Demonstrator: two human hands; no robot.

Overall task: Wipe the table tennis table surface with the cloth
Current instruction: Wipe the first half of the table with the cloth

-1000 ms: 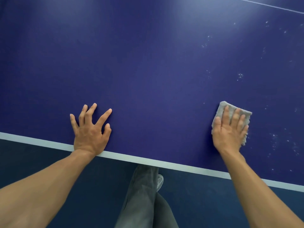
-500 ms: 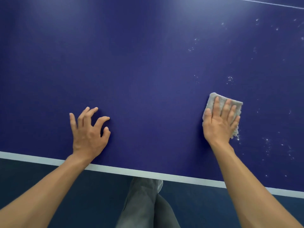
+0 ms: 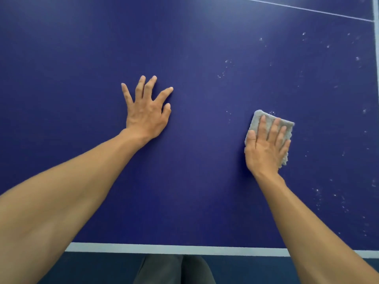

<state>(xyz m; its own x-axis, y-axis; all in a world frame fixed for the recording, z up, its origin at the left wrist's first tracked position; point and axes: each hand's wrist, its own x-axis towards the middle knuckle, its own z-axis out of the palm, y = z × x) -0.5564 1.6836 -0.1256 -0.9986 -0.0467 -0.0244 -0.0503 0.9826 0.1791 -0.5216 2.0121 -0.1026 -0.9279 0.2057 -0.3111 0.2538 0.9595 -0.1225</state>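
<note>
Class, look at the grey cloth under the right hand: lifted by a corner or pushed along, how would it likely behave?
Probably floppy: the cloth is folded with fuzzy edges, so it would likely droop. Probably light, being fabric. Pressed under the flat right hand, it should slide on the smooth table, not roll.

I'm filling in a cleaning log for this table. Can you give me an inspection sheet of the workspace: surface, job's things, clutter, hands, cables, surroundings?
Surface: blue table tennis table, with a white edge line along its near side; white specks are scattered over its right part.
Job's things: a grey cloth, folded, lying flat on the table under the right hand.
Clutter: nothing seen apart from the specks.
Hands: the left hand lies flat on the table with fingers spread and holds nothing; the right hand presses on the cloth with straight fingers.
Cables: nothing seen.
Surroundings: dark floor beyond the near edge, and the person's trouser legs.
</note>
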